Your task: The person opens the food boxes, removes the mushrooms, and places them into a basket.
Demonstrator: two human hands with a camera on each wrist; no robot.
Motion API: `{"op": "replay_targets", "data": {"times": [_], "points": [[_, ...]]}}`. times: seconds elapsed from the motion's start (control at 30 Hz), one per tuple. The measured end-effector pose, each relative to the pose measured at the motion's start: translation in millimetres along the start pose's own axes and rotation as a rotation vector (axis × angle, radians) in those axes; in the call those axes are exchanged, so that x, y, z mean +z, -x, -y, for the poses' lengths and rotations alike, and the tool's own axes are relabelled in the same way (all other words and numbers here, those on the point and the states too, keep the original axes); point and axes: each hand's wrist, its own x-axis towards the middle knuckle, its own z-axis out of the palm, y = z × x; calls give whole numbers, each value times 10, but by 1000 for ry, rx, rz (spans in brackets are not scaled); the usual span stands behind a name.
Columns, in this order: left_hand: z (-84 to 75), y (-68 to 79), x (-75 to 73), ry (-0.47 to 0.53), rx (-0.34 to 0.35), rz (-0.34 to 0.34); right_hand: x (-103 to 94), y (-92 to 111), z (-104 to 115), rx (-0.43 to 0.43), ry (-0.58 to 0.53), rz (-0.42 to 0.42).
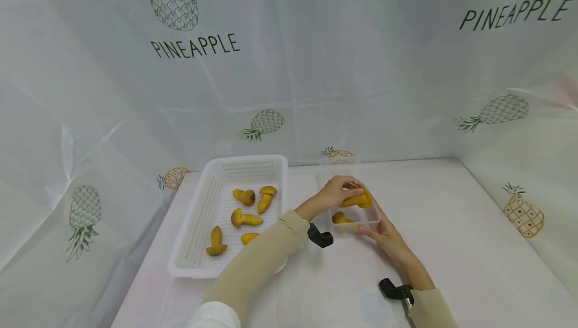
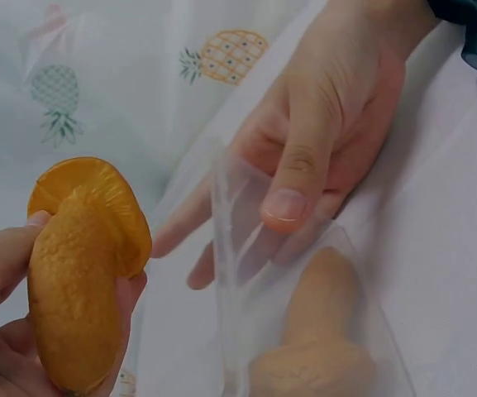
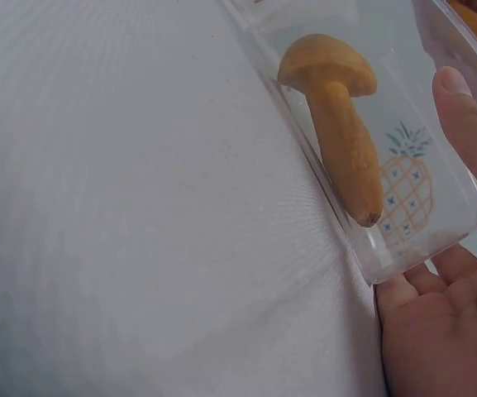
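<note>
White table draped in pale cloth, enclosed behind and at both sides by a pineapple-print backdrop; bare surface lies open to the right and front of the hands, while the left edge is taken up by a basket. The left hand pinches an orange toy mushroom, broad cap and thick ochre stem, held just above a clear plastic box. The right hand grasps that box at its near right wall, thumb over the rim. Inside the box lies a second mushroom. The white perforated basket, well left of the box, holds five more mushrooms.
</note>
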Motion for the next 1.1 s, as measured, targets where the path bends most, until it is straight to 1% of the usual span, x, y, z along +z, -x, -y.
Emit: {"op": "replay_targets", "data": {"times": [0.17, 0.4, 0.57, 0.77, 0.97, 1.1], "points": [[-21, 58, -104, 36, -4, -35, 13, 2, -5, 10, 11, -18], [-35, 147, -263, 23, -5, -87, 23, 19, 9, 48, 36, -31], [-32, 201, -383, 33, -7, -117, 8, 8, 10, 52, 39, -35], [-17, 275, -540, 56, -10, -145, -8, 3, 1, 42, 12, -16], [-26, 393, -730, 64, -12, -173, -5, -2, -12, 37, 4, -8], [-26, 506, -873, 67, -12, -200, 2, -9, -13, 38, -2, -6]]}}
